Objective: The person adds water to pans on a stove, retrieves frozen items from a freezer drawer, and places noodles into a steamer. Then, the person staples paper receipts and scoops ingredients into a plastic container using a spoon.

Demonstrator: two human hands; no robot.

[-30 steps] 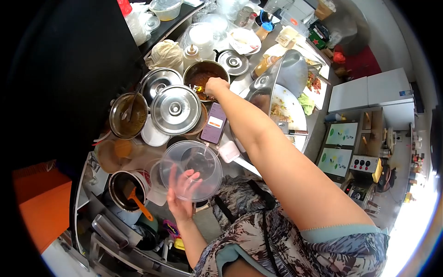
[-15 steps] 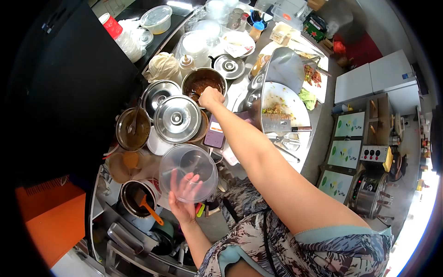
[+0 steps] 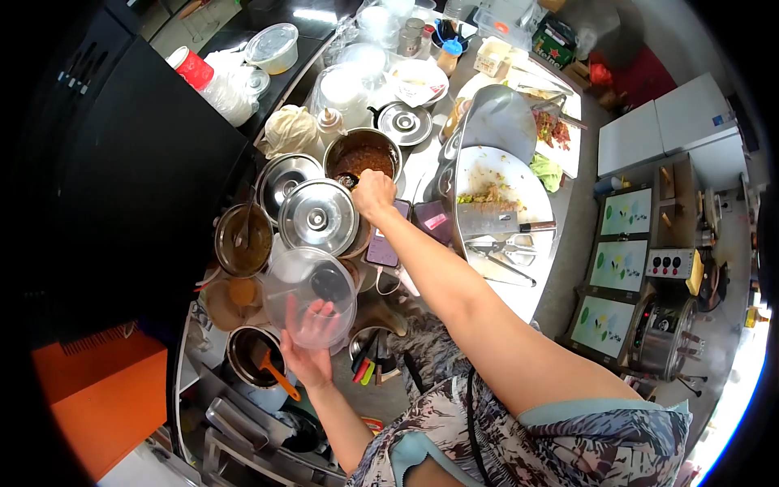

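Note:
A clear round plastic bowl [image 3: 309, 297] rests in my left hand [image 3: 308, 349], whose fingers show through its wall from underneath. My right hand [image 3: 374, 195] is closed at the near rim of a steel pot [image 3: 363, 149] of dark red-brown sauce; a dark utensil end shows beside the fingers, mostly hidden. Left of that hand lies a steel lid [image 3: 318, 217], with a second lid [image 3: 284, 185] behind it. A phone [image 3: 382, 250] lies below my right wrist.
To the right, a cleaver [image 3: 495, 222] and tongs [image 3: 503, 249] lie on a round white board [image 3: 531, 195] behind a curved metal guard [image 3: 497, 122]. At left are a pot with a ladle [image 3: 243, 241] and a pot with an orange-handled spatula [image 3: 280, 378]. A squeeze bottle [image 3: 329, 122] stands behind.
The view has shifted. My right hand has drawn back from inside the sauce pot to its near rim. My left hand and the clear bowl have moved slightly left.

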